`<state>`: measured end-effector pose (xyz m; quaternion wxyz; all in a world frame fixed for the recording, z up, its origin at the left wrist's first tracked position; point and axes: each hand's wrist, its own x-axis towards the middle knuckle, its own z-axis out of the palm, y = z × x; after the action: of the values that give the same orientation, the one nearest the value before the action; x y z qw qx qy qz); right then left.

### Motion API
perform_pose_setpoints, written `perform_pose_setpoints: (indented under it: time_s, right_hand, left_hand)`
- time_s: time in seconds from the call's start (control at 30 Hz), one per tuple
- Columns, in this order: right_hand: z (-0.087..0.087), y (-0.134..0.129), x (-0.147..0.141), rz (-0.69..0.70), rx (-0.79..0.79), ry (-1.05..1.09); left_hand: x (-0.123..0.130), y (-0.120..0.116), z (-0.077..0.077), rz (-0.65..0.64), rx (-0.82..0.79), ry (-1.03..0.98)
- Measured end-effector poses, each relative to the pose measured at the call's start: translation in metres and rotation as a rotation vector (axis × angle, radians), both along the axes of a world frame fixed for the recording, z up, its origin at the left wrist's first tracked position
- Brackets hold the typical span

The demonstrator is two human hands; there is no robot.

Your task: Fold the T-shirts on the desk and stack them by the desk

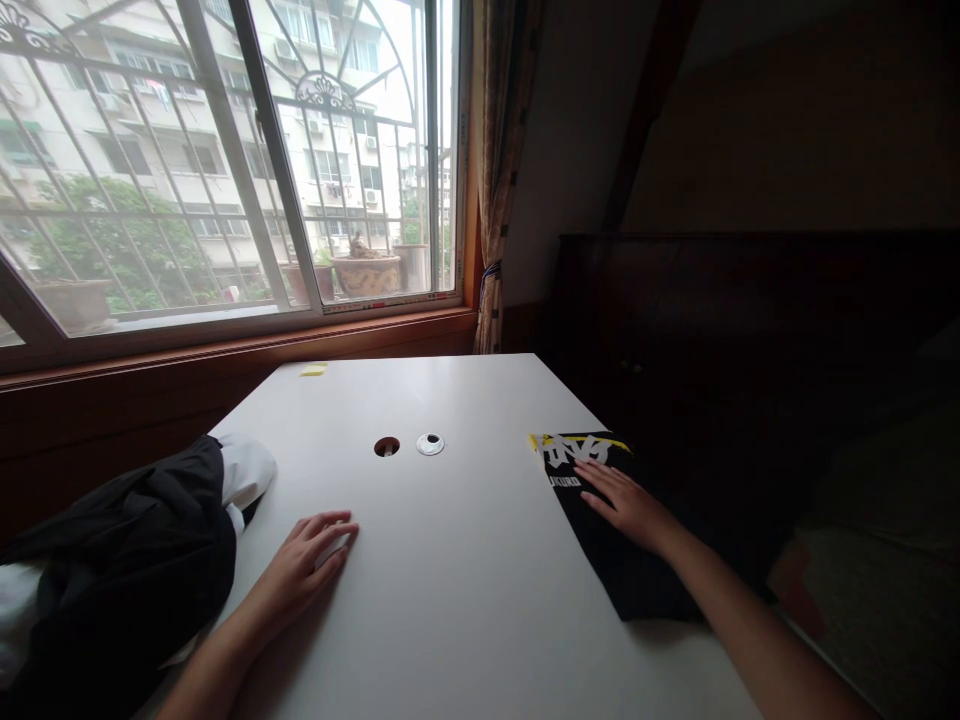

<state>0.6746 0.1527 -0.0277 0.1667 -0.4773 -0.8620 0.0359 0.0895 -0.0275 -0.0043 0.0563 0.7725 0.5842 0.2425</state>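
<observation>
My right hand (619,500) lies flat with its fingers stretched out on a folded black cloth (615,570), which looks like a garment with white lettering and a yellow stripe near its far edge. The cloth lies at the right side of the white table (450,600). On the left, my left hand (311,555) rests on the bare tabletop, fingers loosely curved and a little apart, holding nothing. Left of that hand sits a crumpled heap of black and white clothing (150,530) at the table's edge.
Toward the table's middle are a round cable hole (387,447) and a round silver-white cap (430,444) beside it. A yellow sticky note (313,369) lies at the far left edge. Beyond stand a barred window (337,180) and a tied curtain (495,200); dark furniture (712,330) is at right.
</observation>
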Motion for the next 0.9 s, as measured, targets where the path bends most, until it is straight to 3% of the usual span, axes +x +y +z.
perform_pose_setpoints:
  time_s: [0.9]
  right_hand:
    - [-0.0036,0.0013,0.0010,0.002,-0.001,-0.021]
  left_hand:
    - [0.0025,-0.0030,0.0010,-0.004,-0.001,-0.003]
